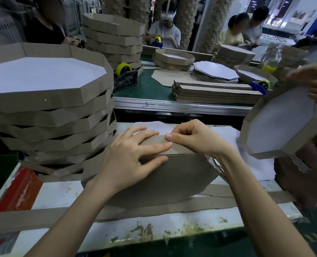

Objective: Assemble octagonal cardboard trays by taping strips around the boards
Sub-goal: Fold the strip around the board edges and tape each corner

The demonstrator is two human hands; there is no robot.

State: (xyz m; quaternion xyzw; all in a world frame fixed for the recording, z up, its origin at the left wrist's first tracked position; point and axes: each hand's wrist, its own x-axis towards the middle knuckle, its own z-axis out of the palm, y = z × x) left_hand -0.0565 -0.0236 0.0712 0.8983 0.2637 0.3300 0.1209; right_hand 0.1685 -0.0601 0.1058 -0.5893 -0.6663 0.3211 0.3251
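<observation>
Left hand (pixel 133 160) lies flat, fingers straight, pressing the strip (pixel 180 151) against the board (pixel 172 179), which sits at the middle of the desk (pixel 61 193). Right hand (pixel 192 140) pinches the strip's top edge, fingers curled. A stack of trays (pixel 48 101) stands just to the left; loose strips (pixel 172 206) lie in front.

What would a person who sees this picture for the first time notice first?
The two hands at the centre: the left hand presses flat on a cardboard strip, the right hand pinches its top edge, along a brown board. Then the tall stack of finished trays at the left and a tilted tray at the right edge.
</observation>
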